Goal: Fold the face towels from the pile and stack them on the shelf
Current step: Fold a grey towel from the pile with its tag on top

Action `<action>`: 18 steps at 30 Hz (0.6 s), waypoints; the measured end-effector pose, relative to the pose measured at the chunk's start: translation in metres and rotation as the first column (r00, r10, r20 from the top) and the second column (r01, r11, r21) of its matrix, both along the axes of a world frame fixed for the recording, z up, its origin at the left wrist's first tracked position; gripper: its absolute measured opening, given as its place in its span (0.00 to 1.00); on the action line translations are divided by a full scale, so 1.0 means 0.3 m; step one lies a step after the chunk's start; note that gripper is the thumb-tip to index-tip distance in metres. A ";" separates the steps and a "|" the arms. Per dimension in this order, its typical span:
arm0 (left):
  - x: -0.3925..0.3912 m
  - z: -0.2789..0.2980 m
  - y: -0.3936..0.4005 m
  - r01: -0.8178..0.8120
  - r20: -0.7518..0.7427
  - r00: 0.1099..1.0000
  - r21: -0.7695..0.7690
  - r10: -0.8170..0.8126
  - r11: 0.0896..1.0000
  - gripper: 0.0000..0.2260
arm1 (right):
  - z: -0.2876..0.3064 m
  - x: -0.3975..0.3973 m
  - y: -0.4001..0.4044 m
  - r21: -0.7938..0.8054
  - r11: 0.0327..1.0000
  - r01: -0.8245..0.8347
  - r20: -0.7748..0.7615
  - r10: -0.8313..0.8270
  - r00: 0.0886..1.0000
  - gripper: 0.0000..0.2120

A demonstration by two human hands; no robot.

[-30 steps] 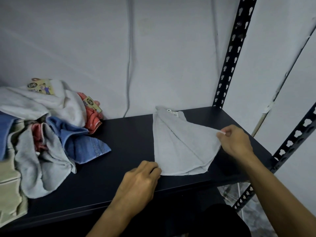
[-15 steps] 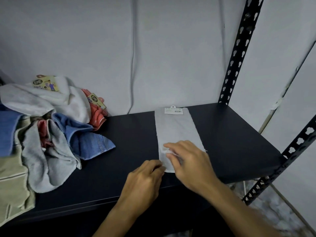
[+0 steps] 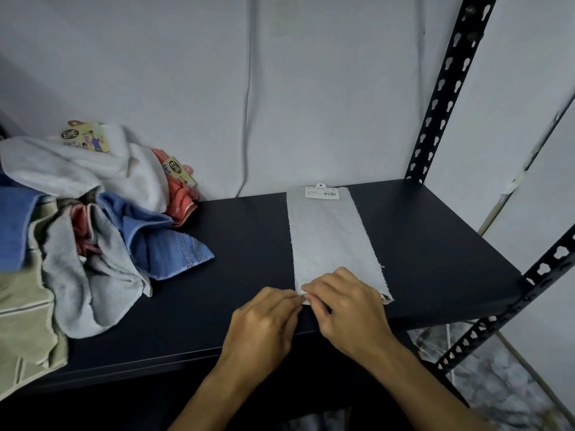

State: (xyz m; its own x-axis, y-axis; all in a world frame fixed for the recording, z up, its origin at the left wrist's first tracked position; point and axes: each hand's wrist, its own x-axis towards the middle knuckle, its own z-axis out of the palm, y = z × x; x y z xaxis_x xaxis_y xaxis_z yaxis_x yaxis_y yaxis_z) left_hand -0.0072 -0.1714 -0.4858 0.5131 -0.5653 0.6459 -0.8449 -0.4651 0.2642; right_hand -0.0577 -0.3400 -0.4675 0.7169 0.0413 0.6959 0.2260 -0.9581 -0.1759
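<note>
Pinching together at the near-left corner of a long, narrow, pale grey folded face towel [image 3: 326,237]: left hand [image 3: 264,325] and right hand [image 3: 348,309], fingertips meeting at the same corner, each curled onto the cloth's near edge. Right hand lying partly over the towel's near end, left hand just off its left side on bare board. Running straight away from the grip toward the wall, the towel's long axis, laid flat as a strip on the matte black shelf board [image 3: 435,259], with a white barcoded paper tag [image 3: 322,193] at its far end. Likely next: the near end carried away from the body over to the tagged end, halving the strip lengthwise; both hands equally close, the whole towel lying ahead of them. Frayed threads showing along the right edge, so edges may need squaring.

Well apart to the left on the same board, a loose pile of unfolded towels [image 3: 93,228] in white, blue, grey, coral and olive, two bearing printed cardboard labels. No folded stack visible yet. At the far right corner, a black slotted-angle steel upright [image 3: 441,98]; behind everything, a plain grey wall [image 3: 186,73] with a thin cable hanging down it.
</note>
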 end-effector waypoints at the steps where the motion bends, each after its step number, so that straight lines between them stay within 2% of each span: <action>1: -0.001 0.000 0.000 -0.003 -0.004 1.000 -0.007 0.003 1.000 0.08 | -0.009 -0.001 0.001 0.009 1.000 -0.005 0.005 0.005 1.000 0.06; 6: -0.003 0.000 0.006 -0.027 -0.078 0.997 -0.059 0.022 0.998 0.04 | -0.026 -0.036 0.014 0.078 0.996 -0.035 -0.013 0.036 0.999 0.08; 9: -0.010 0.021 0.013 -0.058 -0.115 0.992 -0.084 0.048 0.995 0.09 | -0.022 -0.115 -0.009 0.130 0.991 -0.030 -0.017 0.032 0.999 0.12; 11: -0.015 0.044 0.013 -0.078 -0.117 0.991 -0.082 0.068 0.994 0.11 | -0.016 -0.180 -0.052 0.218 0.974 0.065 0.038 -0.075 0.996 0.11; 13: -0.016 0.069 0.001 -0.083 -0.097 0.992 -0.034 0.079 0.996 0.14 | -0.012 -0.227 -0.110 0.322 0.919 0.225 0.058 -0.256 0.965 0.08; 15: -0.007 0.089 -0.018 -0.057 -0.050 0.997 0.044 0.059 0.997 0.18 | -0.008 -0.239 -0.158 0.367 0.848 0.382 -0.028 -0.400 0.916 0.07; 18: 0.019 0.101 -0.044 0.004 -0.038 0.999 0.160 0.002 0.987 0.17 | -0.012 -0.217 -0.188 0.312 0.836 0.451 -0.146 -0.427 0.892 0.10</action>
State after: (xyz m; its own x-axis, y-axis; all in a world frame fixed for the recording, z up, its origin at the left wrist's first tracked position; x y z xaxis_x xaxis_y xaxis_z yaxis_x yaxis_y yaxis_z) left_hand -0.0015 -0.1846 -0.4554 0.5349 -0.6602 0.5272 -0.8362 -0.5033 0.2180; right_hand -0.1227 -0.3965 -0.4712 0.6507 -0.5115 0.5613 -0.2290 -0.8369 -0.4972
